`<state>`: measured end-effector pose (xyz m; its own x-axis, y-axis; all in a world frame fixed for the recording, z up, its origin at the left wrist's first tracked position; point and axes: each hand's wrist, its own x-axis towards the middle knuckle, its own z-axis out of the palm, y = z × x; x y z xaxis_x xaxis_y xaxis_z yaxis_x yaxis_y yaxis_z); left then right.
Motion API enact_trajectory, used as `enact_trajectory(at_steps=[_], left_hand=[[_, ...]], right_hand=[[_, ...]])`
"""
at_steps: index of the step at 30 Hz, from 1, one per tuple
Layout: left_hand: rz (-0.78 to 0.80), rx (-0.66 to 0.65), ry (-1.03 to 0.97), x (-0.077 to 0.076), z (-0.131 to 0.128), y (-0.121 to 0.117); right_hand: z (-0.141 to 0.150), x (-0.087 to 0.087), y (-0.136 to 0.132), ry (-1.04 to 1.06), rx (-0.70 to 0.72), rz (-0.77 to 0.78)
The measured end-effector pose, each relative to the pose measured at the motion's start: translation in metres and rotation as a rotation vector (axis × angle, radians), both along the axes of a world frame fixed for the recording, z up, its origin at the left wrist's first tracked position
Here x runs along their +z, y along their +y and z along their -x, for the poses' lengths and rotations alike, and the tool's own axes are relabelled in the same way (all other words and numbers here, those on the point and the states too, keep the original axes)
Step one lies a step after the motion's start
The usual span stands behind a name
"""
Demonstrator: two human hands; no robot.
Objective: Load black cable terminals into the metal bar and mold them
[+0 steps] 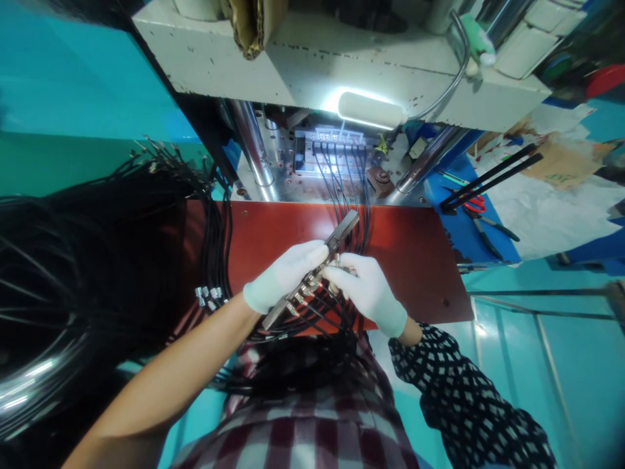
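My left hand (291, 270), in a white glove, is closed around a long metal bar (346, 228) that slants from lower left to upper right. Several small metal connectors (303, 291) sit in a row along the bar, with black cables (319, 312) running from them toward my lap. On the bar's right side my gloved right hand (365, 286) pinches small metal connectors (336, 264); its fingers partly cover them. Behind the bar, a metal mould block (332, 156) under the machine has more black cables (361, 195) trailing out toward me.
A red-brown board (410, 260) lies beneath my hands. Bundled black cables (58, 260) fill the left side. A lit lamp (374, 111) hangs from the machine's beam (273, 71), between steel columns (254, 143). Pliers (486, 228) lie on a blue surface at right.
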<state>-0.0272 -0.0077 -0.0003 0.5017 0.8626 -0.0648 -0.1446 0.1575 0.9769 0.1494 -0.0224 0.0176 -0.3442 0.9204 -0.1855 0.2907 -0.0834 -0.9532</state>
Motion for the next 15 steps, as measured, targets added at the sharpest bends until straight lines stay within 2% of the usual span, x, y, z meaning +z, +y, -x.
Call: enact_trajectory(at_steps=[3, 6, 8, 12, 15], left_hand=[[-0.078, -0.016, 0.118, 0.002, -0.001, -0.001], [-0.206, 0.046, 0.314, 0.002, -0.003, -0.002], [-0.236, 0.060, 0.358, 0.002, -0.003, -0.002], [-0.138, 0.035, 0.232, 0.004, -0.002, -0.002], [-0.049, 0.023, 0.123, 0.006, 0.000, -0.001]], right_hand=[[0.001, 0.001, 0.002, 0.030, 0.026, 0.062], [0.001, 0.002, 0.003, 0.022, 0.041, 0.065], [0.000, 0.003, 0.002, 0.011, 0.016, 0.078], [-0.006, 0.003, -0.001, 0.011, -0.076, 0.069], [-0.016, -0.002, -0.002, 0.132, -0.080, 0.116]])
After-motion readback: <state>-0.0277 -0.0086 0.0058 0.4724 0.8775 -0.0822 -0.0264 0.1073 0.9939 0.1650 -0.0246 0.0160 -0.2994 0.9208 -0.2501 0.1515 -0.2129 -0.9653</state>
